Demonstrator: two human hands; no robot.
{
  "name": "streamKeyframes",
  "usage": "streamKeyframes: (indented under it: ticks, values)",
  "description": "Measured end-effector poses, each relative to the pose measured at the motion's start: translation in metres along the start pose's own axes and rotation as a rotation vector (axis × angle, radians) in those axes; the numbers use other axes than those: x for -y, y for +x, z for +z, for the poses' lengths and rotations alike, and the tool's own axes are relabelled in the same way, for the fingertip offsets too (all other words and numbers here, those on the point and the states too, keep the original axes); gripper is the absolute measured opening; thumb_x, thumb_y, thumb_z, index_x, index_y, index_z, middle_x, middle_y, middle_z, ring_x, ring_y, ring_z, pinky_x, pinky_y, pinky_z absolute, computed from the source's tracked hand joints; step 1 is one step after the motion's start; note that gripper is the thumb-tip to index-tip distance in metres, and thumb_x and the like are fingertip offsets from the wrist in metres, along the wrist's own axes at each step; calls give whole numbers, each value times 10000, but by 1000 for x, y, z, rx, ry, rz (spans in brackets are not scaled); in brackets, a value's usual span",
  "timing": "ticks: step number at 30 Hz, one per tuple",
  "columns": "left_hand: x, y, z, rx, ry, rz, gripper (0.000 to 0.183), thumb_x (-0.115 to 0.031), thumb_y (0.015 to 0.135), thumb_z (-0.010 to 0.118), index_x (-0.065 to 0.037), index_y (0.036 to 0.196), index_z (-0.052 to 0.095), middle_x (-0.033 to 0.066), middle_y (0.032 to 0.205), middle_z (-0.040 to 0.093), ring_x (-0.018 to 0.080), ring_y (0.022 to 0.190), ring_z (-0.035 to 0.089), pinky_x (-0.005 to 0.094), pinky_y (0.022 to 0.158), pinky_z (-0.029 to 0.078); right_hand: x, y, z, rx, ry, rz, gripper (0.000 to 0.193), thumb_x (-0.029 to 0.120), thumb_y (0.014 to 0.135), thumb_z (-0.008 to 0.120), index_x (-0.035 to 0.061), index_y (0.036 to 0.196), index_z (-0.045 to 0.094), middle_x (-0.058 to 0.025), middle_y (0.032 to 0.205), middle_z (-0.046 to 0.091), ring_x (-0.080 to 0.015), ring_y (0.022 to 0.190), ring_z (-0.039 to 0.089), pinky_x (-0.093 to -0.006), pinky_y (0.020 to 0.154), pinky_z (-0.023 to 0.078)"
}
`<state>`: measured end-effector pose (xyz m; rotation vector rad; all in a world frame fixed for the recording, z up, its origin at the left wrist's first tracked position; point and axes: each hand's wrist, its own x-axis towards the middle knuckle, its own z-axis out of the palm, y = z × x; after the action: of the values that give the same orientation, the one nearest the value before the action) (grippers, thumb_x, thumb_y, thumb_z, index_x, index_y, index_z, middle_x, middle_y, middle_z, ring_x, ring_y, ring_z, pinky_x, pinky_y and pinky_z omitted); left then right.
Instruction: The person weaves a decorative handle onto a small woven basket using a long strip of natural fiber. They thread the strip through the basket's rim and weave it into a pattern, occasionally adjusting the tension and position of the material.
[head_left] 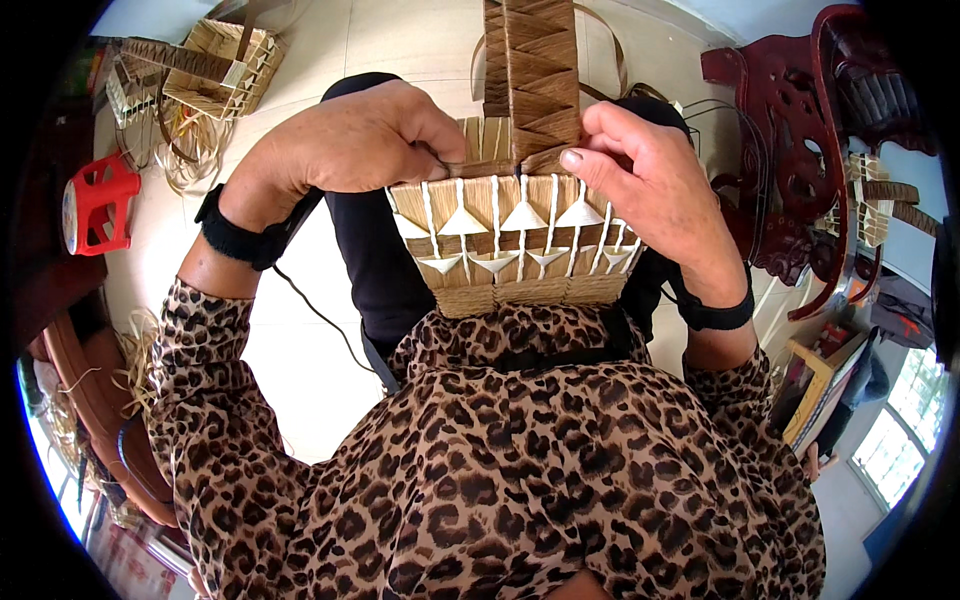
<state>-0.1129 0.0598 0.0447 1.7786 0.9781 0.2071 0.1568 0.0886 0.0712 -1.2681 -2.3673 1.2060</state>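
Observation:
A woven basket rests on my lap, with pale triangles and twisted white cords down its near side and a rope-like band along its bottom. From its rim rises a broad brown wrapped handle. My left hand is closed at the rim left of the handle, its fingertips pinching there and partly hidden. On the other side, my right hand grips the rim beside the foot of the handle. Its thumb presses on the near face, while the fingers curl behind.
More woven baskets lie at the far left beside loose pale strips. A red plastic stool stands on the left. Carved dark-red wooden furniture fills the far right, with another basket near it. A thin black cable hangs by my left wrist.

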Motion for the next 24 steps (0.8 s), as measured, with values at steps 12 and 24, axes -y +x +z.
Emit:
streamKeyframes:
  ticks: [12, 24]
  values:
    - [11, 2, -1, 95, 79, 53, 91, -29, 841, 619, 43, 889, 645, 133, 747, 618, 250, 705, 603, 346, 642, 457, -3, 0, -9, 60, -15, -79, 247, 196, 886, 626, -25, 805, 551, -163, 585, 457, -227, 503, 449, -347, 511, 395]
    - [-21, -34, 1, -175, 504, 126, 101, 22, 734, 629, 34, 815, 570, 133, 753, 505, 333, 800, 530, 426, 682, 433, -8, 5, -1, 136, 36, -92, 287, 190, 867, 643, -12, 737, 488, -145, 572, 416, -234, 498, 392, -356, 507, 358]
